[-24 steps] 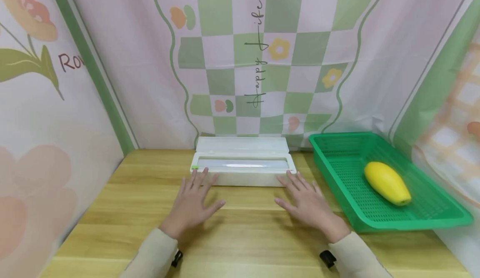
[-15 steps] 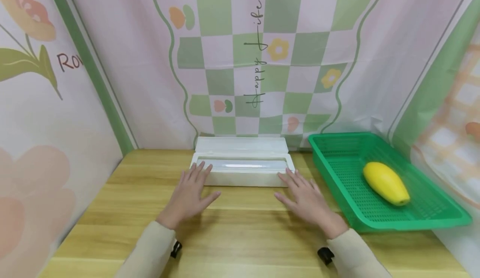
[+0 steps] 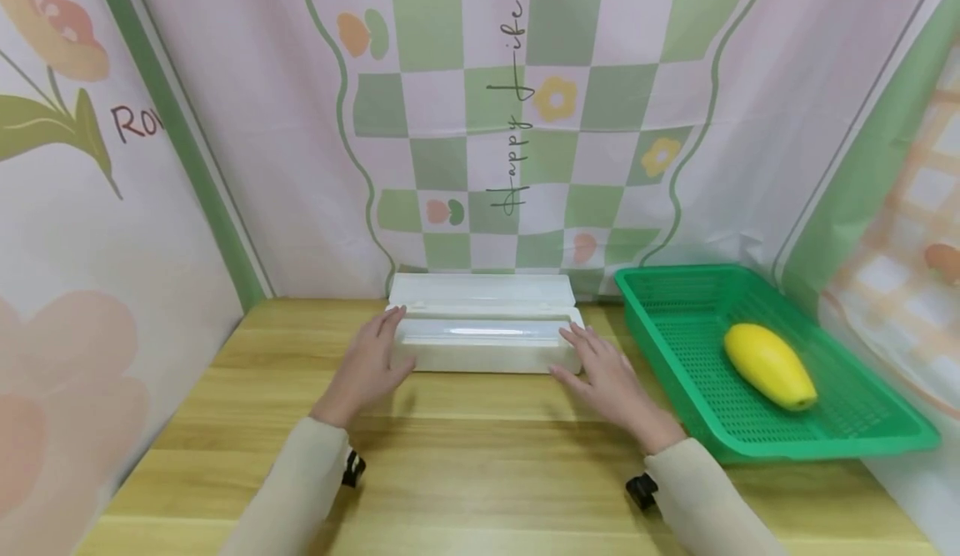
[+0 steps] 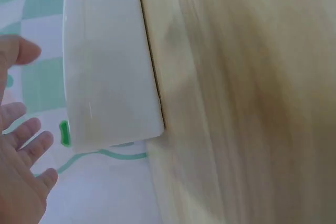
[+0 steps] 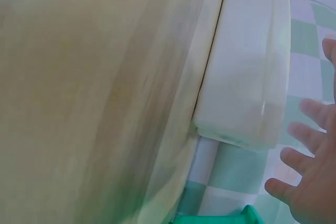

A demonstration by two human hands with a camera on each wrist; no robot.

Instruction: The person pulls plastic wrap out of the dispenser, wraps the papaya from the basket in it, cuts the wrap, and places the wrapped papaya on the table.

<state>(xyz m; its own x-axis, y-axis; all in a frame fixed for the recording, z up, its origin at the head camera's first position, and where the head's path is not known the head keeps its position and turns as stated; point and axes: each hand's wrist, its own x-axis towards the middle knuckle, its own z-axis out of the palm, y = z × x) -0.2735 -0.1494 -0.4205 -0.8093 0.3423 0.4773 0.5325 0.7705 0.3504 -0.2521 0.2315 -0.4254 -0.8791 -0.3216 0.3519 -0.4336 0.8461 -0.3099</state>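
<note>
Head view: left hand [image 3: 365, 366] and right hand [image 3: 609, 377], fingers spread and grips holding nothing, rest at either end of the white box [image 3: 486, 344] at the desk's [image 3: 480, 464] back, beside a green basket [image 3: 862, 439] holding a yellow fruit [image 3: 769, 366].

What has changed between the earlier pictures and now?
Both hands moved forward along the table to the ends of the white box: the left hand now lies at its left end, the right hand at its right end, fingers straight. The box, green basket and yellow fruit stayed put.
</note>
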